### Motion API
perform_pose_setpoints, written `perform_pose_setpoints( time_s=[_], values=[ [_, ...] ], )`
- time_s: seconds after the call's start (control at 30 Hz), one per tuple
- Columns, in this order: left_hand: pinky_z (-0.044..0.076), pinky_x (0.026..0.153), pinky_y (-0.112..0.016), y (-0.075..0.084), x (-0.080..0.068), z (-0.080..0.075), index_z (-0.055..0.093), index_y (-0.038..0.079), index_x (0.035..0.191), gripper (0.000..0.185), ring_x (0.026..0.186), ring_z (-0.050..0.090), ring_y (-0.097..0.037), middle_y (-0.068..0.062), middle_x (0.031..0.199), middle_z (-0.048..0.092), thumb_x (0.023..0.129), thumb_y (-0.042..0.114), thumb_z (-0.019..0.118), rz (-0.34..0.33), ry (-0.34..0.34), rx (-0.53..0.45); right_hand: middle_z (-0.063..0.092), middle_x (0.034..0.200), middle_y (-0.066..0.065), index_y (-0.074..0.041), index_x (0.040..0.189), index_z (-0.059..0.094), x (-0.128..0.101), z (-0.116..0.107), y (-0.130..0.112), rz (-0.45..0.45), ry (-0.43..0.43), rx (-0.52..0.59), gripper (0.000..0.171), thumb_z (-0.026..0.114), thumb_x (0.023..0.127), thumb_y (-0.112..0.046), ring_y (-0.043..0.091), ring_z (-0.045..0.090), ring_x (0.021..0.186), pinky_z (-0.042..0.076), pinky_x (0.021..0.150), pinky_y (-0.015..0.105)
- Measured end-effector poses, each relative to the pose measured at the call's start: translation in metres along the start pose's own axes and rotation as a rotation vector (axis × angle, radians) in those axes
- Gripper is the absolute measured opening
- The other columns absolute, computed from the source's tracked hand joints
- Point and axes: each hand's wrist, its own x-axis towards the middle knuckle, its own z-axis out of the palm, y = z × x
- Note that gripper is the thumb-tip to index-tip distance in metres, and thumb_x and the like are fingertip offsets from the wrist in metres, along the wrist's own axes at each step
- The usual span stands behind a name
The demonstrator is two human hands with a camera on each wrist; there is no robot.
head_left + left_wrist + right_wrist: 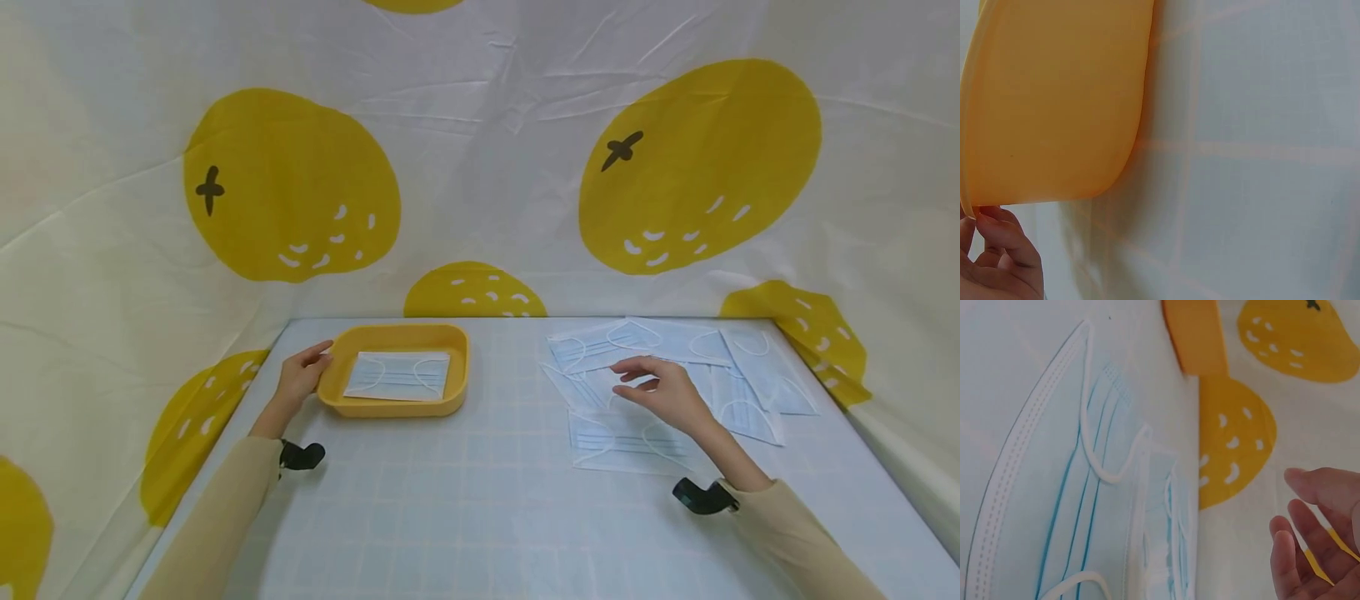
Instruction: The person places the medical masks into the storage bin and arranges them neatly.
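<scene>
My left hand pinches the left rim of a yellow plastic tray between thumb and fingers. In the left wrist view the fingertips meet the tray's edge at lower left. Inside the tray lies one light-blue face mask, flat, with white ear loops. Over the right part of the table, my right hand hovers above several spread, overlapping face masks. Its fingers are loosely bent, with thumb and fingertips apart and nothing between them. The right wrist view shows pleated face masks beside that hand.
A pale checked cloth covers the table. Behind and at both sides hangs a white curtain printed with large yellow fruit, meeting the table's back edge just behind the tray and masks. Each wrist carries a small black camera.
</scene>
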Motion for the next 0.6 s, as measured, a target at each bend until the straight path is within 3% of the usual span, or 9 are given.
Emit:
perform_pose_setpoints(
  time_s=[0.13,0.47,0.6],
  values=[
    [0.049,0.06,-0.015,-0.002,0.002,0.0,0.043,0.011,0.145,0.045,0.078,0.05,-0.005,-0.02,0.132,0.049,0.102,0.024,0.047,-0.002,0.002,0.007,0.069,0.11,0.011,-0.006,0.114,0.067,-0.007,-0.004,0.007,0.033,-0.032,-0.024,0.032,0.074,0.084,-0.016,0.026,0.066,0.095,0.053,0.075,0.02],
    [0.049,0.059,-0.015,-0.001,0.0,0.001,0.042,0.012,0.146,0.046,0.077,0.049,-0.004,-0.019,0.132,0.048,0.102,0.026,0.047,-0.015,-0.002,-0.001,0.069,0.11,0.016,-0.004,0.117,0.064,-0.017,-0.024,0.029,0.074,-0.115,-0.047,0.039,0.074,0.085,-0.023,0.026,0.064,0.093,0.051,0.073,0.015],
    [0.049,0.059,-0.015,0.0,0.0,0.0,0.042,0.013,0.146,0.047,0.077,0.05,-0.004,-0.018,0.133,0.048,0.102,0.027,0.048,-0.026,-0.009,-0.006,0.069,0.11,0.016,-0.003,0.118,0.064,-0.021,-0.031,0.04,0.077,-0.127,-0.062,0.04,0.075,0.084,-0.022,0.02,0.064,0.09,0.051,0.073,0.016]
  ],
)
